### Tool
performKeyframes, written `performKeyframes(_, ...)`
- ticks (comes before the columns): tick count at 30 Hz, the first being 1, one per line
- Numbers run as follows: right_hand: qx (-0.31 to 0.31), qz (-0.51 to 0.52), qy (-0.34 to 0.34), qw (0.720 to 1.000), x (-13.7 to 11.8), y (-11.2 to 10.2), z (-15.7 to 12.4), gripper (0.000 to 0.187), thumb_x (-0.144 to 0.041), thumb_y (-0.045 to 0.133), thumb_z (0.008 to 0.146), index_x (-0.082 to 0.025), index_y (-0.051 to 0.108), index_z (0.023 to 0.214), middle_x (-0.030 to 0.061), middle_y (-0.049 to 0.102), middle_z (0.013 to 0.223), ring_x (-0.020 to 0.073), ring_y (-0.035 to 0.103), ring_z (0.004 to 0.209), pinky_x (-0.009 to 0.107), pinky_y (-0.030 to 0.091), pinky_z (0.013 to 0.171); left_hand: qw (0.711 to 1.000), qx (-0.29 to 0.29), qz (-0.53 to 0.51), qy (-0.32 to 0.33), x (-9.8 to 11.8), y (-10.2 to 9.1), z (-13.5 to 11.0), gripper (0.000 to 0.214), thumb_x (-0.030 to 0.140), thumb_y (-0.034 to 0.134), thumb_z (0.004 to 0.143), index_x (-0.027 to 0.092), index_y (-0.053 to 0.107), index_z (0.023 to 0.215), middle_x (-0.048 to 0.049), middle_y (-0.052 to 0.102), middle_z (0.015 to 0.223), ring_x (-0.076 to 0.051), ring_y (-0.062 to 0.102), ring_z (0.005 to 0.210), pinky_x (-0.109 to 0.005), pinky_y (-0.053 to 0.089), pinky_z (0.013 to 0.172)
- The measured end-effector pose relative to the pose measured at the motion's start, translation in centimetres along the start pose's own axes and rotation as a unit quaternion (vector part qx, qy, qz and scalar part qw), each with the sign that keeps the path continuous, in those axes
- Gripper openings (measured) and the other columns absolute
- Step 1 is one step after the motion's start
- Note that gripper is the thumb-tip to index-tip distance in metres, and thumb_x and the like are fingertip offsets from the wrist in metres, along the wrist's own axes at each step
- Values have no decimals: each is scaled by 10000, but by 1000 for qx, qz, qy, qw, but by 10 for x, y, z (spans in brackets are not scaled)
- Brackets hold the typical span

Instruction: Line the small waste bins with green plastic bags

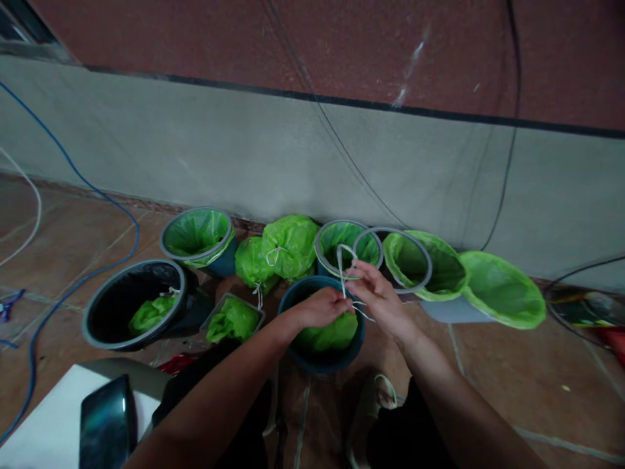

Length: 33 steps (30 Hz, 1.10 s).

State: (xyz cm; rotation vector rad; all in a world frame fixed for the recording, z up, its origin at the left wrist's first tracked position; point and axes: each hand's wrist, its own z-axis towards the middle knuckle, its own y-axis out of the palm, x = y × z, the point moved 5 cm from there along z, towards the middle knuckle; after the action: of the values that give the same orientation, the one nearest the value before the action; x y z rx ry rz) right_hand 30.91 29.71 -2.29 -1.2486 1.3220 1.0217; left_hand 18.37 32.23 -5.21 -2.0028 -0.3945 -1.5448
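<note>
Over a blue bin (286,296) in front of me, my left hand (325,307) is closed on the white drawstring (340,260) of a green trash bag (332,335). The bag lies bunched inside that bin, its neck just under my fingers. My right hand (375,290) is right beside the left, thumb and fingers pinching the same drawstring. A loop of the string stands up above both hands, and loose ends hang out to the right. The exact fingertip contact is partly hidden.
Along the wall stand a lined bin (198,251), tied green bags (290,244), a lined bin with a grey rim ring (393,286) and another green liner (505,290). At left are a black bin (134,303), a blue cable (73,290) and a phone (108,423) on a white surface.
</note>
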Motion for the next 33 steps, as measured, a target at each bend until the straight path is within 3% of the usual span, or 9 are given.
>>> performKeyframes(3, 7, -150, -12, 989, 9, -6, -2, 590, -473, 729, 746, -231, 575, 1262, 95, 677, 1144, 213, 656, 930, 368, 523, 804, 995, 35, -70, -63, -12, -3, 2, 346, 395, 475, 897, 141, 676, 774, 22, 520, 576, -103, 495, 532, -218, 427, 541)
performKeyframes(7, -39, -360, -47, 931, 17, -2, -9, 230, -401, 563, 878, -246, 701, 975, 50, 699, 801, 201, 618, 726, 319, 444, 681, 979, 96, -145, -107, -19, -11, 1, 349, 401, 537, 856, 149, 596, 623, 36, 487, 525, -81, 456, 483, -209, 421, 509)
performKeyframes(10, -40, -412, -71, 907, 12, 0, -13, 306, -389, 456, 930, -237, 674, 778, 23, 602, 621, 171, 528, 591, 291, 343, 589, 962, 128, -194, -142, -22, -15, 0, 258, 318, 597, 806, 139, 620, 621, 27, 530, 532, -82, 484, 492, -220, 435, 529)
performKeyframes(13, -100, -373, -65, 920, 8, 8, -16, 365, -428, 468, 928, -224, 572, 643, -15, 511, 546, 135, 450, 520, 271, 272, 531, 955, 153, -208, -143, -21, -20, -1, 177, 264, 637, 760, 124, 670, 658, 14, 572, 548, -89, 501, 513, -228, 437, 552)
performKeyframes(17, -213, -295, -17, 931, 11, 16, -19, 419, -506, 491, 920, -214, 572, 631, -33, 517, 538, 119, 453, 505, 253, 283, 517, 990, 112, -40, -70, -5, -30, -4, 128, 213, 643, 735, 147, 750, 758, -1, 680, 647, -122, 567, 602, -234, 449, 612)
performKeyframes(20, -124, -246, 4, 961, 13, 3, -10, 478, -573, 440, 922, -213, 651, 690, 7, 624, 637, 151, 539, 583, 272, 380, 588, 988, 73, 134, 8, 15, -33, -10, 176, 177, 601, 780, 201, 772, 817, -9, 732, 742, -159, 634, 715, -247, 465, 710)
performKeyframes(23, -40, -196, -23, 979, 13, -4, 0, 411, -523, 456, 910, -217, 682, 753, 24, 661, 723, 182, 591, 704, 305, 437, 700, 961, 53, 264, 67, 30, -31, -16, 239, 164, 558, 838, 228, 764, 943, -33, 756, 867, -198, 674, 825, -269, 467, 782)
performKeyframes(27, -104, -89, -15, 990, 19, 11, 2, 288, -460, 547, 838, -204, 669, 791, 4, 639, 711, 158, 569, 689, 290, 445, 679, 927, 42, 353, 121, 37, -26, -21, 237, 137, 503, 886, 189, 733, 917, -75, 743, 936, -217, 672, 914, -295, 464, 856)
performKeyframes(33, -122, 2, 57, 991, 27, 18, 1, 302, -467, 694, 717, -186, 640, 814, -19, 595, 622, 114, 507, 550, 249, 405, 545, 900, 45, 401, 168, 42, -25, -27, 201, 148, 492, 908, 181, 674, 831, -55, 676, 806, -182, 630, 788, -276, 461, 793)
